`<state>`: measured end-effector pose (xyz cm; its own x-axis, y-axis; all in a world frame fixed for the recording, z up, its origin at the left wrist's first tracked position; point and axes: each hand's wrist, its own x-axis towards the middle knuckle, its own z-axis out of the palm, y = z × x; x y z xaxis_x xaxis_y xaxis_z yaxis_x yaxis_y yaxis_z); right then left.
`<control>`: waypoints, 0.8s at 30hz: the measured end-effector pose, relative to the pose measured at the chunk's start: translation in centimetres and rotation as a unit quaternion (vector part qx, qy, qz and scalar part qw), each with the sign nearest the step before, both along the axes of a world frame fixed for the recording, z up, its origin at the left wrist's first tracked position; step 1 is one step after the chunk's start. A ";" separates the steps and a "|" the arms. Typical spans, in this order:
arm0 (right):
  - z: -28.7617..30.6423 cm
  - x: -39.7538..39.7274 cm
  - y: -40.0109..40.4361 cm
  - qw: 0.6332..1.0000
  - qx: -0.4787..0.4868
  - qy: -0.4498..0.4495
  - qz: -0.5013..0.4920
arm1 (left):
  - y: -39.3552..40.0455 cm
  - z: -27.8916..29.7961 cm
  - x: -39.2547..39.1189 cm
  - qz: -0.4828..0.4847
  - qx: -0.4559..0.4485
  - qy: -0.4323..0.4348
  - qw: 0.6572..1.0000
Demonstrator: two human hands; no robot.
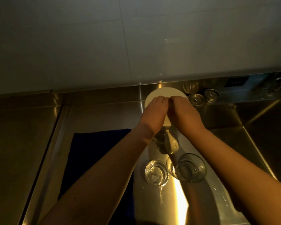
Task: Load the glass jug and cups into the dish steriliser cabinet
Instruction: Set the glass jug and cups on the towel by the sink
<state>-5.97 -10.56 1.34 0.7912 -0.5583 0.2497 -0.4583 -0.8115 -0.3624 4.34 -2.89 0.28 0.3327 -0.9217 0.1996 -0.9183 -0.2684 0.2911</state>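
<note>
At the centre of the frame both hands meet over the round cream-white lid (165,93) of the glass jug (166,140). The left hand (154,111) and the right hand (182,112) lie knuckle to knuckle with their fingers curled down over the lid's top; both appear to grip the lid, though the fingertips are hidden behind the knuckles. Below the wrists the jug's clear body shows only in part, with its pale handle (173,144) pointing toward the lower edge of the frame. The jug stands on a steel counter (104,114). Lower, right of centre, two glass cups stand upright on the same surface: a clear cup (156,173) and, just beside it to the right, a larger grey-tinted cup (191,167). Left of them a dark blue cloth (94,151) lies flat on the steel. At the upper right, behind the jug, two round metal sink strainers (203,96) sit near the steel backsplash, with a dark wall socket (236,82) farther right. White wall tiles (88,46) fill the upper half.
</note>
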 end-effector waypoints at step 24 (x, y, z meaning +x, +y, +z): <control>-1.8 15.7 9.4 0.991 0.033 -0.009 0.130 | 11.9 -2.0 15.3 0.091 -0.023 0.021 0.995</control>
